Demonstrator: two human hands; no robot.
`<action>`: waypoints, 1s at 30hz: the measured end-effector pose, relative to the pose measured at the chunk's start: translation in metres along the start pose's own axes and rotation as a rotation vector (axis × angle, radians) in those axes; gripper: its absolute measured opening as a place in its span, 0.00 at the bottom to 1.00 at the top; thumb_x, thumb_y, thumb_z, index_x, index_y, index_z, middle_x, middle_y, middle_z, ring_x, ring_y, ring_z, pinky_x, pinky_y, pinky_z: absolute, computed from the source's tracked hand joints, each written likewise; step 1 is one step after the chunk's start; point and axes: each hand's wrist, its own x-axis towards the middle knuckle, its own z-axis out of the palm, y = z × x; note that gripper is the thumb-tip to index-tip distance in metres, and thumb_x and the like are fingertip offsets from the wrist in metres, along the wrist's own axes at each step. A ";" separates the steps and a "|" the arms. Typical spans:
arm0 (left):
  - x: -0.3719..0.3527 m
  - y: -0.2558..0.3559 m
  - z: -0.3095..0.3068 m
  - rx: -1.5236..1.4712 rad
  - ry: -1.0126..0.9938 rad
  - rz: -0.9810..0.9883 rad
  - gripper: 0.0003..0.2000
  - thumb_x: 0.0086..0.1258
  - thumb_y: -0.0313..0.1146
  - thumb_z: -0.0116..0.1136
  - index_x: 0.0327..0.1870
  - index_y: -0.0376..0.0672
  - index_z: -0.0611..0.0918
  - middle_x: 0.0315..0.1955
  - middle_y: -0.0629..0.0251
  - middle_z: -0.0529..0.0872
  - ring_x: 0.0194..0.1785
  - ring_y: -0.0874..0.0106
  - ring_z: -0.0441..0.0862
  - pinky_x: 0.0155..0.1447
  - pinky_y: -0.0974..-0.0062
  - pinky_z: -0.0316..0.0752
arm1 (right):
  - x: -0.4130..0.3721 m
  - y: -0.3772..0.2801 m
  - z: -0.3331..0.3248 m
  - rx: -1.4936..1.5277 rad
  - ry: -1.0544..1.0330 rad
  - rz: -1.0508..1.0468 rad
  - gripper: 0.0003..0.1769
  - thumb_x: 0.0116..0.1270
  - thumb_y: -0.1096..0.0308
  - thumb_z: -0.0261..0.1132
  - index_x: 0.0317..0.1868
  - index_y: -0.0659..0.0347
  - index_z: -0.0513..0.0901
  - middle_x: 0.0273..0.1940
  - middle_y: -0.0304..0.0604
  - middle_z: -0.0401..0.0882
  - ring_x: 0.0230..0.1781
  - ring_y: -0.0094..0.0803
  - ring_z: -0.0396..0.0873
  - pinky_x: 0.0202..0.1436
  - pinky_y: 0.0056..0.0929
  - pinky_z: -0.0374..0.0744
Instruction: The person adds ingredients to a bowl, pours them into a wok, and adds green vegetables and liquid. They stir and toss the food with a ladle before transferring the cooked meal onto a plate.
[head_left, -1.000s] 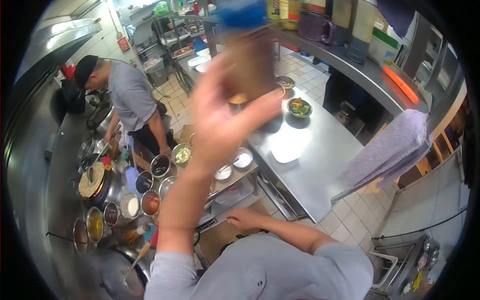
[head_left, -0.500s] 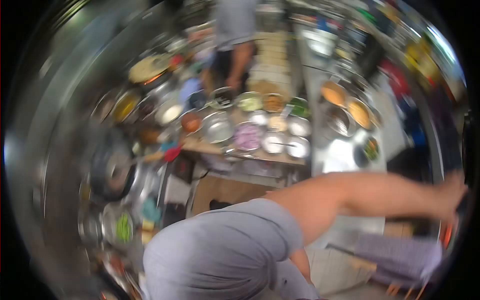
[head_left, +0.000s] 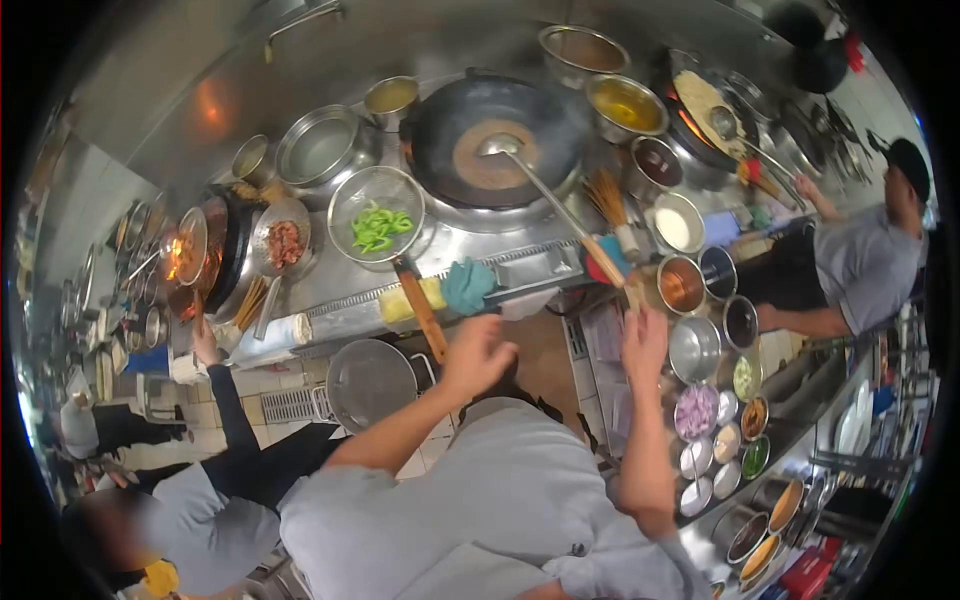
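My right hand (head_left: pixel 646 345) is closed around the wooden handle end of a long ladle (head_left: pixel 555 205). The ladle's bowl rests in a large black wok (head_left: pixel 430 150), over a brown patch at its bottom; faint steam rises there. My left hand (head_left: pixel 478 358) is in front of the stove edge, fingers loosely curled and apart, with nothing visible in it. Just beside it is the wooden handle of a mesh strainer (head_left: pixel 344 215), which holds sliced green peppers (head_left: pixel 380 228). A teal cloth (head_left: pixel 468 287) and a yellow sponge-like block (head_left: pixel 412 300) lie on the stove edge.
A strainer of browned meat (head_left: pixel 284 243) sits left, near a flaming wok (head_left: pixel 190 245) worked by a co-worker's hand (head_left: pixel 205 342). Ingredient bowls, including chopped purple onion (head_left: pixel 696 411), line the right counter. Another co-worker (head_left: pixel 870 250) stands right. A large pot (head_left: pixel 372 385) is low left.
The view has swung from the right-hand counter to the stove. An arm that stretched far to the right is no longer extended; my right hand now holds the ladle.
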 end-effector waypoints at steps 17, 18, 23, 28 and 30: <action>0.010 -0.106 -0.043 -1.363 0.333 -0.891 0.09 0.80 0.38 0.61 0.53 0.50 0.77 0.18 0.77 0.64 0.16 0.82 0.62 0.20 0.79 0.63 | 0.147 -0.098 0.095 0.102 -0.825 0.219 0.33 0.76 0.63 0.61 0.79 0.60 0.66 0.48 0.66 0.86 0.50 0.55 0.86 0.58 0.41 0.79; 0.010 -0.093 -0.045 -1.331 0.342 -0.895 0.09 0.80 0.38 0.61 0.54 0.49 0.77 0.18 0.76 0.64 0.16 0.82 0.62 0.20 0.79 0.63 | 0.155 -0.090 0.104 0.101 -0.805 0.175 0.33 0.76 0.63 0.62 0.79 0.60 0.66 0.47 0.65 0.86 0.49 0.53 0.86 0.57 0.41 0.79; 0.018 -0.032 -0.044 -1.196 0.364 -0.859 0.10 0.79 0.31 0.59 0.57 0.49 0.74 0.19 0.75 0.67 0.16 0.80 0.64 0.20 0.74 0.64 | 0.206 -0.049 0.136 0.134 -0.667 -0.042 0.33 0.75 0.64 0.62 0.79 0.58 0.67 0.41 0.62 0.87 0.42 0.53 0.87 0.53 0.41 0.80; 0.055 0.029 -0.041 -1.048 0.377 -0.815 0.11 0.79 0.28 0.57 0.58 0.47 0.73 0.19 0.72 0.67 0.16 0.78 0.65 0.19 0.73 0.65 | 0.230 -0.033 0.112 0.130 -0.744 0.066 0.35 0.75 0.65 0.62 0.80 0.57 0.64 0.37 0.63 0.86 0.40 0.56 0.86 0.52 0.43 0.79; 0.078 0.039 -0.034 -0.962 0.364 -0.828 0.11 0.79 0.28 0.57 0.58 0.46 0.73 0.19 0.72 0.68 0.16 0.78 0.65 0.19 0.73 0.65 | 0.234 -0.005 0.119 0.277 -0.795 0.141 0.37 0.74 0.68 0.62 0.81 0.55 0.62 0.26 0.52 0.83 0.24 0.44 0.82 0.32 0.41 0.79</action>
